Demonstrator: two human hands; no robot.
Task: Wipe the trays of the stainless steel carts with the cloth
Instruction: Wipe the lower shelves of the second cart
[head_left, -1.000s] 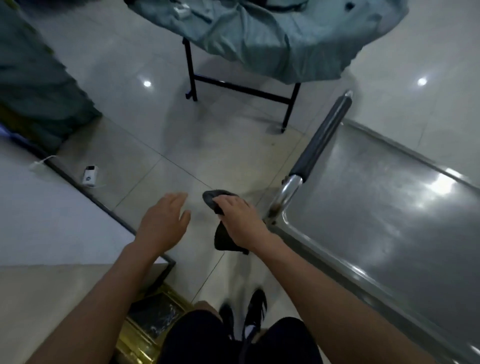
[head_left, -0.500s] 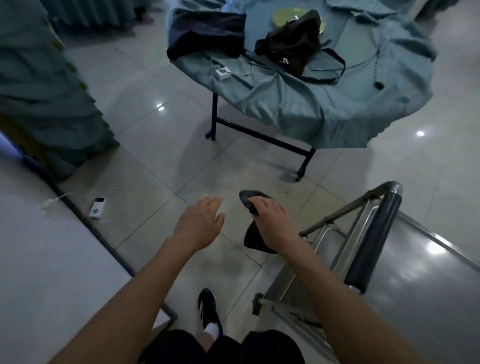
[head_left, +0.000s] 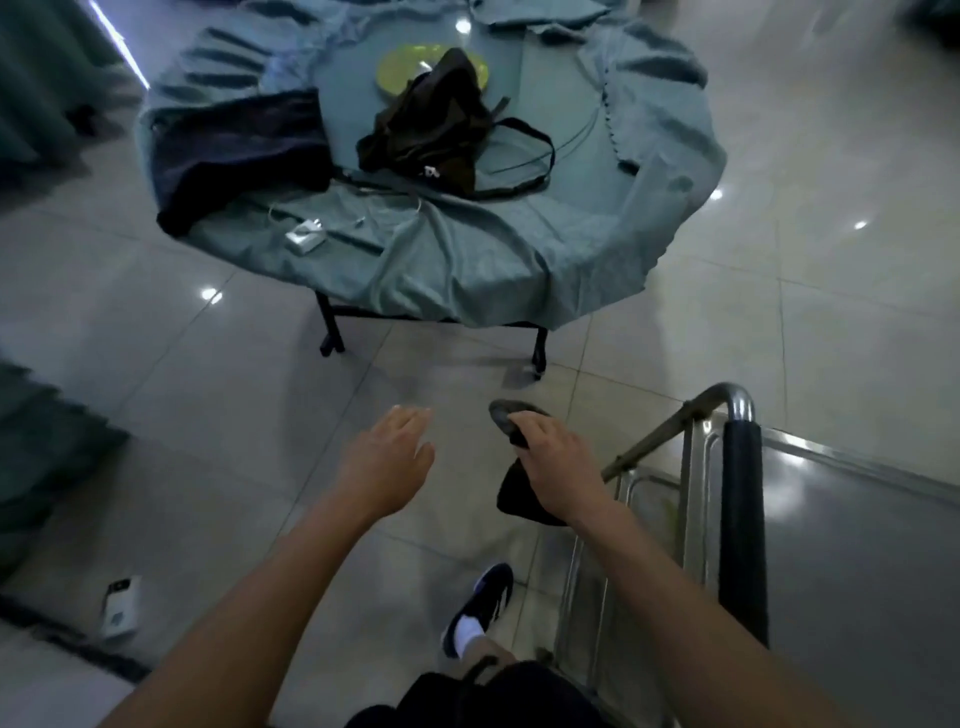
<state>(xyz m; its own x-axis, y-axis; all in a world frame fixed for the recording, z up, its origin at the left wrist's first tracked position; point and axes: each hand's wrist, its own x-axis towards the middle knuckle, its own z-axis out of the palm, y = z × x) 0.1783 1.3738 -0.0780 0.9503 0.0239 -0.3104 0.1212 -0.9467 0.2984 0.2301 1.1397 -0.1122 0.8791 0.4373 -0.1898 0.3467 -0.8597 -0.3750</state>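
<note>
Right hand (head_left: 553, 462) grips the dark cloth (head_left: 519, 499) over the floor, left of the cart (head_left: 857, 545); left hand (head_left: 387, 460) empty, fingers out flat.

The view has tipped up since half a second ago: the round table (head_left: 519, 260) now shows whole, with the black bag (head_left: 441, 130), a dark folded fabric (head_left: 244, 150) and a white charger (head_left: 305, 236) on it, and the cart has slid lower right. Both hands keep their pose, the cloth clear of the tray (head_left: 872, 582). The tray runs off the right edge, its far rim cut away. The cloth's middle hides under the fingers. One shoe (head_left: 480, 608) shows; the other is out of sight. A small white device (head_left: 120, 605) lies blurred on the floor, left.
</note>
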